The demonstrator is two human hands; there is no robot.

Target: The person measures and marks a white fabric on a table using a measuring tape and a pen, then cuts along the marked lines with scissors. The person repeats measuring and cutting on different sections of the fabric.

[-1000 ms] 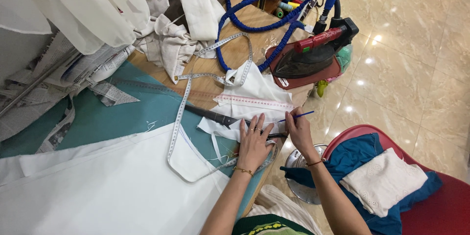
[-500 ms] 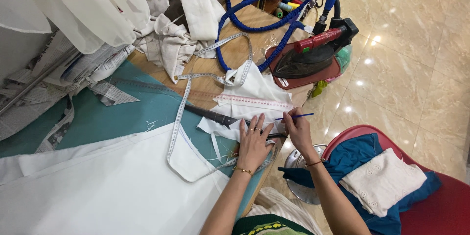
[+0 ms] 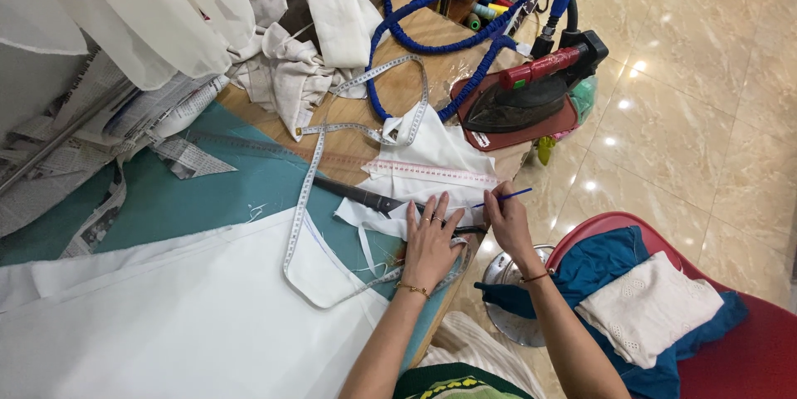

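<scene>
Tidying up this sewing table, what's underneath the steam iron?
The iron sits on a dark red mat at the wooden table's edge. Whether anything lies between iron and mat is hidden.

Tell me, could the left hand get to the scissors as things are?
Probably yes. The left hand lies flat on white cloth, and the scissors rest just beyond its fingertips with only cloth and tape measure between. Nothing stands in the way, and that hand holds nothing.

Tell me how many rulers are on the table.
2. A clear ruler lies across the teal mat and wood; a white ruler with red marks rests on white fabric above the left hand. Others may be hidden.
</scene>
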